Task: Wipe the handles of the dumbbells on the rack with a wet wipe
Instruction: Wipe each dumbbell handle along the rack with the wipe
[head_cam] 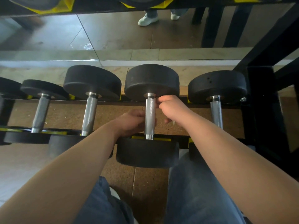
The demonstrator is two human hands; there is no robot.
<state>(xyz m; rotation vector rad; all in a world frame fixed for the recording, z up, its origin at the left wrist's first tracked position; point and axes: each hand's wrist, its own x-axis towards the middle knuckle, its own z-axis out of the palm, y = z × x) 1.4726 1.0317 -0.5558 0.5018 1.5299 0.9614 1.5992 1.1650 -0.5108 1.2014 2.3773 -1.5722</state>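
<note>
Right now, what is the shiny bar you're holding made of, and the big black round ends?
The handle looks like steel: silvery, glinting, with a fine crisscross grip pattern. The round ends look like matte black rubber, dull and without shine, though painted or coated metal can't be ruled out.

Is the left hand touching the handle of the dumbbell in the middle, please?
Touching. The head view shows the left hand curled round the dumbbell handle from the left, near its lower end, with no gap between them.
</note>
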